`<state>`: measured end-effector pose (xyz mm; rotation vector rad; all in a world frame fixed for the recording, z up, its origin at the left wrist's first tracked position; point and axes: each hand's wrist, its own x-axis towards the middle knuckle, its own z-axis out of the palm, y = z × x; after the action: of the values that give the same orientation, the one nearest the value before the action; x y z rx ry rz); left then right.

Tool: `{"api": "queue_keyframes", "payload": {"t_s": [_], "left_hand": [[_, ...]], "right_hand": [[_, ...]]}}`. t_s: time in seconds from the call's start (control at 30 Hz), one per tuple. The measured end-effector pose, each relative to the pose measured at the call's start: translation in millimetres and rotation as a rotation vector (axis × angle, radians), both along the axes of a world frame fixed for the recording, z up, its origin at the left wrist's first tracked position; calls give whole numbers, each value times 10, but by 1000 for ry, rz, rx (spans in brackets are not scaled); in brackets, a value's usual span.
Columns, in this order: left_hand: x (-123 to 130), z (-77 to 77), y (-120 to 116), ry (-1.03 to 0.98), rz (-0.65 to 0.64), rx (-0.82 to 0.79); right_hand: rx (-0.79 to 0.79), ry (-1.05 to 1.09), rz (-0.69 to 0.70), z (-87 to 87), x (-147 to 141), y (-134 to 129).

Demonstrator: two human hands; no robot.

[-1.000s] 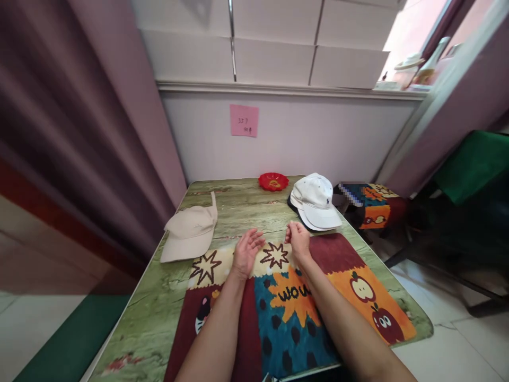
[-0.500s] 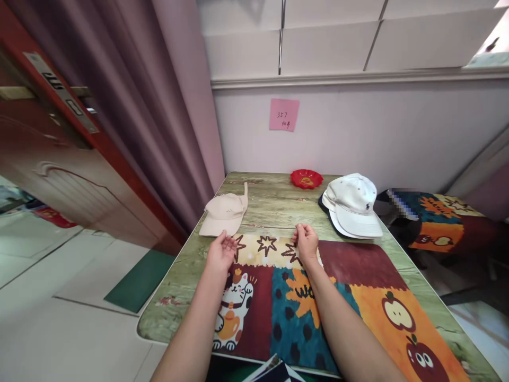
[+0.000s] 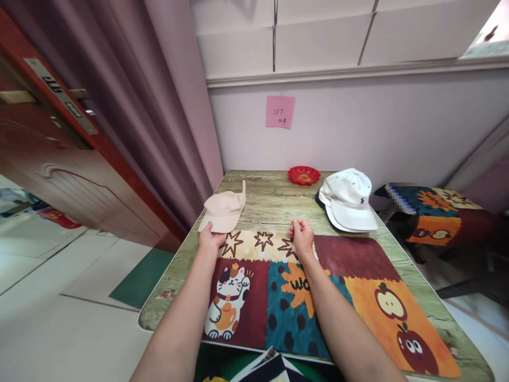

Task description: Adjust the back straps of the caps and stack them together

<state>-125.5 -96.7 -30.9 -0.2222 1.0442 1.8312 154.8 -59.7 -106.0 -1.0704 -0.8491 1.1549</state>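
Observation:
A beige baseball cap lies at the left of the table, its brim toward me and its strap end sticking up behind. My left hand is at the front edge of that brim, thumb on top and the other fingers below it, closed on the cap. Over the back edge of the patterned mat, my right hand is loosely curled, fingertips together, with nothing visible in it. Right of it sits a stack of caps, a white cap on top and a dark brim peeking out underneath.
A red scalloped dish stands at the back of the wood-patterned table. Behind it is a wall with a pink note. A curtain and a wooden door are on the left, a second mat-covered surface on the right.
My left hand has moved left and forward from the mat's edge onto the beige cap's brim. The right hand stays curled in about the same place. The view has shifted slightly.

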Motion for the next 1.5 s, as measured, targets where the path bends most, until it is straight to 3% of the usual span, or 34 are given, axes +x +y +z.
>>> {"api": "queue_keyframes", "payload": {"t_s": [0.17,0.3,0.5,0.63,0.77,0.87,0.97,1.07,1.27,1.4,1.5], "left_hand": [[166,100,62,-21,-41,105],[577,149,22,-56,-162,250],[1185,53,-91,-77,-412,285],[1394,-48,-167,23,-554,231],[1521,-148,-299,149,-701,213],[1541,-198,-374,167,-815,252],[1455,-211,-348,64,-835,286],[1285,-191,-234,-25,-751,276],[988,29,68,58,-674,198],[903,367,300,271,-673,140],[905,696,442,492,-670,214]], "right_hand": [[7,61,33,52,12,-4],[-14,205,199,137,49,-24],[-87,479,564,284,140,-65],[-40,567,610,355,205,-26],[49,614,430,359,265,55],[17,599,340,324,303,89],[-58,582,395,305,332,60],[-118,564,548,324,355,-16],[-39,547,585,402,381,-61],[84,467,523,434,384,9],[144,422,381,440,379,65]]}}
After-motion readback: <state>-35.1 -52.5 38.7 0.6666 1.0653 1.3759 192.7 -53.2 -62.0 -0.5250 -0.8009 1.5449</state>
